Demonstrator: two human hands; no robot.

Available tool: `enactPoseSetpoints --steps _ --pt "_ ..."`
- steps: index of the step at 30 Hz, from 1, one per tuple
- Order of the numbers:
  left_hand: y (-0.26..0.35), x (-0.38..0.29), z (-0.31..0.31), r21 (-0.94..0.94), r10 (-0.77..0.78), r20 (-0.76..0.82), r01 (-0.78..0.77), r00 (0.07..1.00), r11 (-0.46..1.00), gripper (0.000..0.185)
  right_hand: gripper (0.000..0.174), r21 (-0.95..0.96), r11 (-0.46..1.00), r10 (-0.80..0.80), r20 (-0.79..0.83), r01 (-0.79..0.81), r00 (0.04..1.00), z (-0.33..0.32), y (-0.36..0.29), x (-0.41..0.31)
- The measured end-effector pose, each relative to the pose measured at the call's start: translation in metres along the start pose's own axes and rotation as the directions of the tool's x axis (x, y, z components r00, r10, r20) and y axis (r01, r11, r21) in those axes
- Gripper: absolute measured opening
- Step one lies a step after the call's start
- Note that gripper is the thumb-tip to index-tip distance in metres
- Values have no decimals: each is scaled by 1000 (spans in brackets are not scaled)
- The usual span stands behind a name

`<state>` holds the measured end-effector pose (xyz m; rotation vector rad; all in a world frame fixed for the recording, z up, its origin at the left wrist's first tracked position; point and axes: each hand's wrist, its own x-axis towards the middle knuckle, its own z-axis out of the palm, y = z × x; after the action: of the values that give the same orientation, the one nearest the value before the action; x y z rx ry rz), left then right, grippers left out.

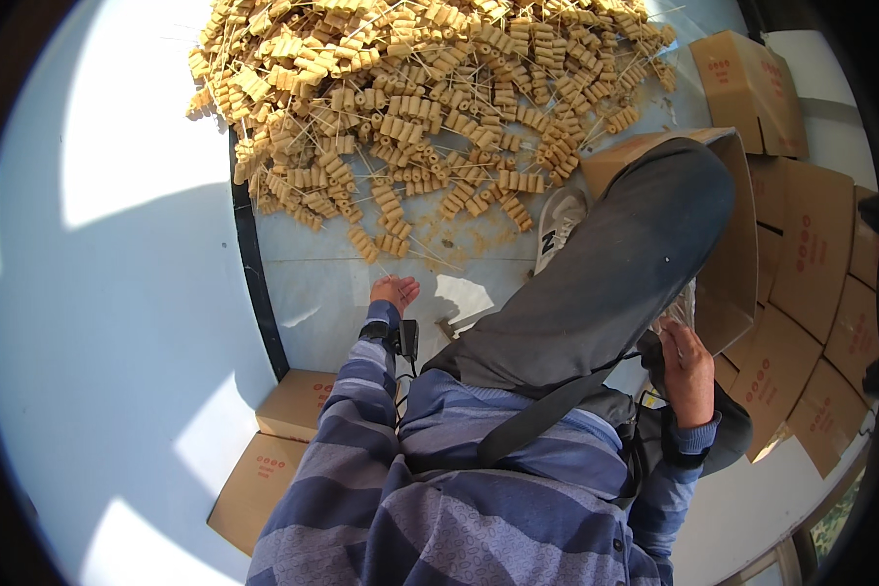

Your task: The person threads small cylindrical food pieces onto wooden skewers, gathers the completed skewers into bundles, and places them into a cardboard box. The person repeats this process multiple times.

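A large heap of tan, hollow roll-shaped pieces on thin sticks [410, 110] covers the floor at the top. My left hand [395, 291] is just below its near edge, palm partly up. A stick from the nearest skewered rolls [362, 244] reaches its fingertips; whether the fingers grip it is unclear. On the right, my right hand [688, 373] pinches crinkled clear plastic [685, 308] at the mouth of an open cardboard box [743, 242]. My raised leg hides part of that box and its contents.
Closed cardboard boxes [809, 249] are stacked along the right side, with another box [747, 91] at upper right. More boxes [260, 476] stand at lower left beside a pale wall [117, 308]. Crumbs [447, 238] lie near my shoe [560, 220].
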<state>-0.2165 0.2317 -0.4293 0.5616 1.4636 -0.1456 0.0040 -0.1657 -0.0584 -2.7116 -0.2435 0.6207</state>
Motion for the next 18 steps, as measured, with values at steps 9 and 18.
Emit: enactPoseSetpoints --steps 9,18 --pt "10 -5 -4 82 82 16 -83 996 993 30 17 71 997 -39 -35 41 999 4 -7 -1" --pt "107 44 36 786 679 387 -609 624 112 42 16 91 994 -60 -23 62 998 -8 -19 10"
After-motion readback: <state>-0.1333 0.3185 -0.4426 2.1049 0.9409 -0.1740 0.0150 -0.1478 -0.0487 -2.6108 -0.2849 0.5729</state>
